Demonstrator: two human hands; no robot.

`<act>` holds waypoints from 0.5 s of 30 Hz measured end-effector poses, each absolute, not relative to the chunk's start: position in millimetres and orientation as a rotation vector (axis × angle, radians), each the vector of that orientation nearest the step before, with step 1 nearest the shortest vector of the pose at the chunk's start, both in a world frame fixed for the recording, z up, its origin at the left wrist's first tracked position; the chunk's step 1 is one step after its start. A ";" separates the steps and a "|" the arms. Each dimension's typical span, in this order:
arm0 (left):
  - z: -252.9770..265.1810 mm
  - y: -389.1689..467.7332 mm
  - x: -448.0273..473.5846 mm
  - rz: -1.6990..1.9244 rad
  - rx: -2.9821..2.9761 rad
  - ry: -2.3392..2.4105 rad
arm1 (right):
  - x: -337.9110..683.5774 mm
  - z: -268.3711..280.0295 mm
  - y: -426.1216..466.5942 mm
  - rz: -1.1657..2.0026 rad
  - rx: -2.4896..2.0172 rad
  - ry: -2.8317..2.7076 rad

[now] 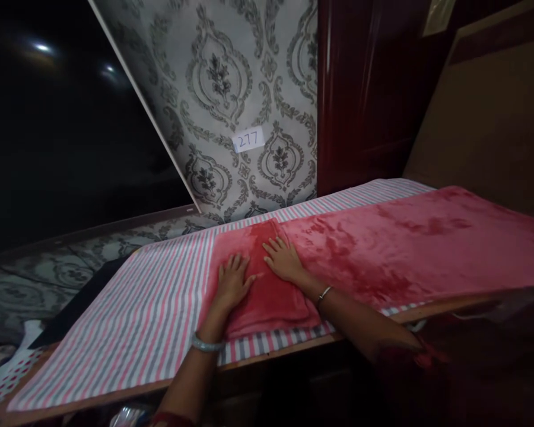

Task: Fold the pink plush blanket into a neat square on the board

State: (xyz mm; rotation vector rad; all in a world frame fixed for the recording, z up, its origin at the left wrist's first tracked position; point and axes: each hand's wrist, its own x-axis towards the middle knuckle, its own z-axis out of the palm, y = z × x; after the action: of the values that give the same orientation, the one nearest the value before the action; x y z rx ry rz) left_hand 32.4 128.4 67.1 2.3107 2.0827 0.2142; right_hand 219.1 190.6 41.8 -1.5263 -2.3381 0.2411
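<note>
A plush pinkish-red blanket lies along the striped cloth, its left end folded over in layers. On that folded part rests my left hand, palm down near its left edge with the fingers spread. My right hand also lies flat on the fold, close to its right edge, fingers apart. Neither hand grips the fabric. Darker patches mark the pile where it is brushed another way. To the right, the blanket stretches out in a long flat strip.
A pink, grey and white striped cloth covers the wooden table. Behind stand a large dark screen, patterned wallpaper with a paper label reading 277, and a dark red panel. A brown board leans at right.
</note>
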 end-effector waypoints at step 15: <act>56.5 68.8 -49.6 1.315 0.708 1.446 | 268.6 58.9 297.4 0.237 -1.700 -2.401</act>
State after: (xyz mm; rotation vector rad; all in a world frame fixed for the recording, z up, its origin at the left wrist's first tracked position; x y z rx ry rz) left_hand -49.6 68.8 56.5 0.7080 1.4461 1.3151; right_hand 268.6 297.4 58.9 -1.6997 -2.4008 0.2366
